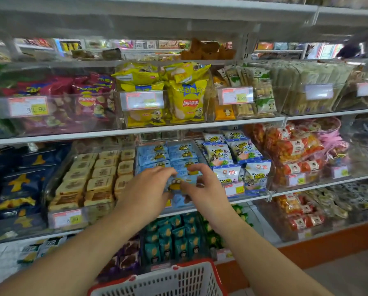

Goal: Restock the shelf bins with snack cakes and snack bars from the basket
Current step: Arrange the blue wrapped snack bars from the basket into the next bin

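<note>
Both hands meet over a clear shelf bin full of light-blue snack cake packets on the middle shelf. My left hand and my right hand together hold a blue packet with a yellow cartoon figure at the bin's front edge, fingers curled round its ends. A white basket with a red rim sits at the bottom centre below my forearms; its contents are out of sight.
Left of the blue bin is a bin of tan square cakes; right of it a bin of white-and-blue packets. Yellow chip bags fill the shelf above, teal packets the shelf below. The floor lies at lower right.
</note>
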Action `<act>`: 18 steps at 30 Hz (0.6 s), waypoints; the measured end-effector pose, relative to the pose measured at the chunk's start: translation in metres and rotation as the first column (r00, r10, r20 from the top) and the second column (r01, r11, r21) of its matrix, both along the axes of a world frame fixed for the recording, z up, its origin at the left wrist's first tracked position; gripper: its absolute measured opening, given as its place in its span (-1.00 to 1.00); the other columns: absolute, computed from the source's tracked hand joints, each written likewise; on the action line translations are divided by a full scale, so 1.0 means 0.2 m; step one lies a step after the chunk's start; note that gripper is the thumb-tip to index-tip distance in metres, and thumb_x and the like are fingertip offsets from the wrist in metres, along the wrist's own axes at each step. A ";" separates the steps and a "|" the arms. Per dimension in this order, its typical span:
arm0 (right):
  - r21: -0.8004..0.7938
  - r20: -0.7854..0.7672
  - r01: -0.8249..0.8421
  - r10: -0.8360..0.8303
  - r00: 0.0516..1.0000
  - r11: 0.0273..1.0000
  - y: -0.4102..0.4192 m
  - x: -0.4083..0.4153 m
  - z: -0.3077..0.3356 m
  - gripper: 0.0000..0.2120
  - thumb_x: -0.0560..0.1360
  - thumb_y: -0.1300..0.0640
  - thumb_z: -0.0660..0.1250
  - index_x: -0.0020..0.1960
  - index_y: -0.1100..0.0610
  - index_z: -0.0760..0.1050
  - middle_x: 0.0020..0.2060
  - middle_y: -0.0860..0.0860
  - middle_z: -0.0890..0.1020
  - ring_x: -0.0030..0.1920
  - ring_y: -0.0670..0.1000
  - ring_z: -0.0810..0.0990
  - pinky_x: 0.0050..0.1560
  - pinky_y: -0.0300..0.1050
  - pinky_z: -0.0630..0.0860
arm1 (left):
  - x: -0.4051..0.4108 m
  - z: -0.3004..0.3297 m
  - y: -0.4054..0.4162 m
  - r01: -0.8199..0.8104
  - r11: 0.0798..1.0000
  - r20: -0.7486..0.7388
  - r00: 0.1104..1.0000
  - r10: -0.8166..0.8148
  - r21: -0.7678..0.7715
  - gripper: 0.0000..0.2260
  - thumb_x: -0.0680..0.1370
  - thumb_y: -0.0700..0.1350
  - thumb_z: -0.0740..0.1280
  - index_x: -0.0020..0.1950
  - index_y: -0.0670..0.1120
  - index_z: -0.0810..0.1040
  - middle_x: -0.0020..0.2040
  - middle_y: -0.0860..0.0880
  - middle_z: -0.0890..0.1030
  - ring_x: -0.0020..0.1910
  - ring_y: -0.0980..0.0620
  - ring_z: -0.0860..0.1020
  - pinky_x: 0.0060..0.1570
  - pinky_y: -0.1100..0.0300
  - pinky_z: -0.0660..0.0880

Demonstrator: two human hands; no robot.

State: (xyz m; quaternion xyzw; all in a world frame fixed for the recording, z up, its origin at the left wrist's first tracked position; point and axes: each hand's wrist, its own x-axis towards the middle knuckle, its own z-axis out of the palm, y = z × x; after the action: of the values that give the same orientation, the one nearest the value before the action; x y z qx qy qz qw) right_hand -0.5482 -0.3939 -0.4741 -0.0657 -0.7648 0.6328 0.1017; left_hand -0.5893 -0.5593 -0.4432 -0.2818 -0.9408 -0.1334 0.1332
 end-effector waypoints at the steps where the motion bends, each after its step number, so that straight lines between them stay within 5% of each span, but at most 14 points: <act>1: 0.077 -0.011 0.023 -0.022 1.000 0.997 0.00 -0.08 0.00 -0.73 0.60 0.06 0.44 0.24 -0.10 0.46 0.01 0.17 0.60 -0.18 0.13 0.70 -0.13 0.06 0.68 | -0.08 -0.01 0.01 -0.019 1.000 0.009 1.000 0.020 -0.008 -0.58 0.56 0.10 0.49 0.37 0.17 0.46 0.34 0.19 0.55 0.28 0.08 0.53 0.17 0.07 0.56; 3: 0.186 -0.019 0.076 -0.073 0.997 0.980 0.00 -0.27 -0.03 -0.78 0.58 0.01 0.46 0.17 -0.13 0.49 -0.09 0.11 0.64 -0.23 0.13 0.69 -0.19 0.13 0.67 | -0.23 -0.04 0.03 -0.049 0.999 0.043 0.998 0.050 -0.011 -0.60 0.58 0.04 0.48 0.37 0.14 0.45 0.34 0.13 0.54 0.23 0.04 0.55 0.12 0.02 0.59; 8: 0.394 0.030 0.125 -0.148 0.988 0.911 0.00 -0.73 -0.08 -0.73 0.57 0.21 0.41 0.24 0.01 0.54 -0.12 0.02 0.64 -0.39 -0.04 0.53 -0.55 -0.24 0.37 | -0.55 -0.14 0.03 -0.035 0.998 0.026 0.999 0.036 -0.053 -0.62 0.66 -0.13 0.28 0.49 0.02 0.42 0.47 0.02 0.42 0.38 -0.05 0.45 0.25 0.00 0.53; 11: 0.501 0.062 0.095 -0.145 0.987 0.860 -0.05 -0.94 -0.10 -0.69 0.56 0.25 0.39 0.29 0.07 0.53 0.01 0.09 0.64 -0.19 0.03 0.63 -0.34 -0.22 0.51 | -0.68 -0.20 0.02 -0.061 0.991 0.000 0.998 0.062 -0.117 -0.62 0.68 -0.06 0.18 0.51 0.00 0.42 0.43 0.01 0.47 0.30 -0.06 0.50 0.16 0.03 0.55; 14: 0.804 0.042 0.041 -0.125 0.991 0.593 -0.11 -1.05 -0.15 -0.78 0.55 0.15 0.33 0.19 0.12 0.55 0.00 0.13 0.68 0.07 0.20 0.64 0.23 0.02 0.51 | -0.77 -0.29 0.00 -0.084 0.973 0.020 0.996 0.091 -0.213 -0.62 0.70 0.06 0.05 0.42 0.00 0.47 0.33 -0.03 0.53 0.19 -0.06 0.54 0.08 0.03 0.53; 16: 0.884 -0.002 0.067 -0.140 0.990 0.463 -0.14 -1.07 -0.18 -0.79 0.55 0.08 0.29 0.15 0.09 0.57 0.03 0.16 0.66 0.15 0.24 0.55 0.28 0.08 0.41 | -0.80 -0.33 -0.02 -0.079 0.960 0.025 0.996 0.089 -0.270 -0.62 0.64 0.05 0.03 0.29 -0.01 0.53 0.23 -0.06 0.55 0.12 -0.08 0.52 0.04 0.02 0.47; 18: 0.881 -0.014 0.083 -0.149 0.989 0.465 -0.16 -1.08 -0.20 -0.76 0.57 0.07 0.27 0.20 0.11 0.51 0.08 0.19 0.63 0.20 0.27 0.49 0.19 0.09 0.46 | -0.81 -0.36 -0.03 -0.089 0.953 0.031 0.994 0.102 -0.288 -0.65 0.59 0.02 0.10 0.27 -0.03 0.54 0.22 -0.09 0.54 0.15 -0.11 0.51 0.11 0.00 0.46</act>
State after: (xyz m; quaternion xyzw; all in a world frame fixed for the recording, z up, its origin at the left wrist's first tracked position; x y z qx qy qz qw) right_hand -0.7638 -0.4253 -0.5140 -0.0764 -0.9773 0.1402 0.1390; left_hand -0.7514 -0.5650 -0.5146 -0.2492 -0.9655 0.0044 0.0760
